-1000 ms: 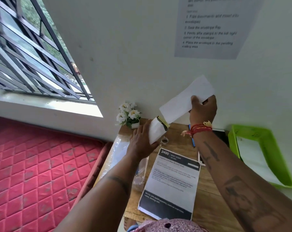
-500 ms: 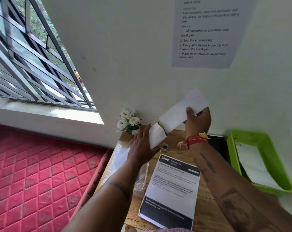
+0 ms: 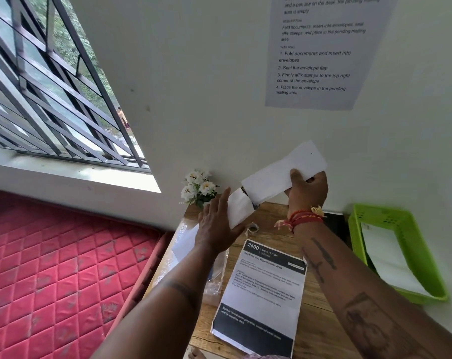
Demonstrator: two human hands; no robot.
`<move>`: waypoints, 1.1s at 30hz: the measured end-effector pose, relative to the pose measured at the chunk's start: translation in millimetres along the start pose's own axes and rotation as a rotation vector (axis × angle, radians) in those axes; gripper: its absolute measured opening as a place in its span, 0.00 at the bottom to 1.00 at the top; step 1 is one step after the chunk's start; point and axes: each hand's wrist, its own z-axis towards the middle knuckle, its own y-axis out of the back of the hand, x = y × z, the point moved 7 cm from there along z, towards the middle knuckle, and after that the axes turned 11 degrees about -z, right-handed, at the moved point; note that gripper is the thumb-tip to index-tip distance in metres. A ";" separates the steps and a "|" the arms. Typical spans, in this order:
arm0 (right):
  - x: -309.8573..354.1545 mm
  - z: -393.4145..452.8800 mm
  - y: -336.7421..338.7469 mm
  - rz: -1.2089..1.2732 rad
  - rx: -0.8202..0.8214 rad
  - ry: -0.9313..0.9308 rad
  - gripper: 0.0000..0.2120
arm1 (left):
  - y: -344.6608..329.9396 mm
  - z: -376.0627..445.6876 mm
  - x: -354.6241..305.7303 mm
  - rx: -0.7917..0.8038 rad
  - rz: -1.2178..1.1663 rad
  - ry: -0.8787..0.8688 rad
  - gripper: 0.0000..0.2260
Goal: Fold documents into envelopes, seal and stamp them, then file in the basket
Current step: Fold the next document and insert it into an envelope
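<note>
Our right hand [image 3: 307,193] pinches white folded paper [image 3: 284,174], frame centre | our left hand [image 3: 217,224], fingers straight, supports white envelope [image 3: 239,209] | green basket [image 3: 411,239] at right.

Over the last second the view has tipped upward: the instruction sheet [image 3: 323,51] on the wall now shows far more of its text, and the green basket [image 3: 414,252] sits lower at the right. The right hand [image 3: 307,193], pinching the folded document [image 3: 284,174], has sunk closer to the far edge of the desk [image 3: 315,330]. The left hand [image 3: 218,224] has flattened, its fingers now stretched straight along the envelope [image 3: 239,209] instead of wrapping it.
</note>
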 end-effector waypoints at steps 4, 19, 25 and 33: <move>1.7 3.0 -0.6 -0.041 0.041 0.035 0.14 | 1.6 0.3 0.0 -0.043 0.000 -0.006 0.49; -13.3 -6.5 -39.9 -0.286 0.429 -0.019 0.06 | 9.3 5.2 -1.3 -0.090 -0.019 -0.032 0.48; 6.1 -5.8 -42.6 -0.522 0.482 0.057 0.09 | 9.1 10.6 -1.2 -0.074 0.008 -0.050 0.48; 14.5 -0.1 -41.7 -0.600 0.497 0.081 0.06 | 9.4 18.6 4.2 -0.074 -0.018 -0.047 0.48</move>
